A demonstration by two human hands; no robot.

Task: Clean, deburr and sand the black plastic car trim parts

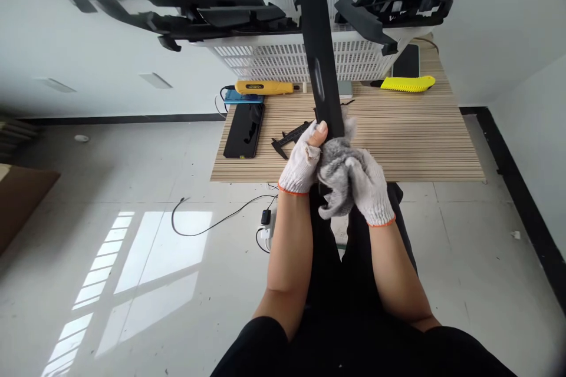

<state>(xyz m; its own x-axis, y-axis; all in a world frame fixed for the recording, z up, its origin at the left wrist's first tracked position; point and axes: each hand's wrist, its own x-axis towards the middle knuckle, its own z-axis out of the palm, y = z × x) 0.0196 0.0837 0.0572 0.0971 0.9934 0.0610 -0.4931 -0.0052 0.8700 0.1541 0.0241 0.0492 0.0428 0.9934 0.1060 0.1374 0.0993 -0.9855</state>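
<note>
A long black plastic strip (pixel 316 41) stands nearly upright in front of me, its lower end in my hands. My left hand (pixel 302 163), in a white knit glove with the thumb tip bare, is closed around the strip's lower part. My right hand (pixel 370 184), also gloved, is closed on a grey cloth (pixel 335 179) pressed against the strip. Both hands hover over the near edge of a small striped wooden table (pixel 420 147).
On the table lie a black phone (pixel 244 129), a black caliper (pixel 289 138), a yellow tool (pixel 264 88), a yellow cutter (pixel 407 83) and a second phone (pixel 407 62). A white mesh basket (pixel 283 56) at the back holds several long black plastic parts (pixel 177 3). Cables and a power strip (pixel 265 230) lie on the floor.
</note>
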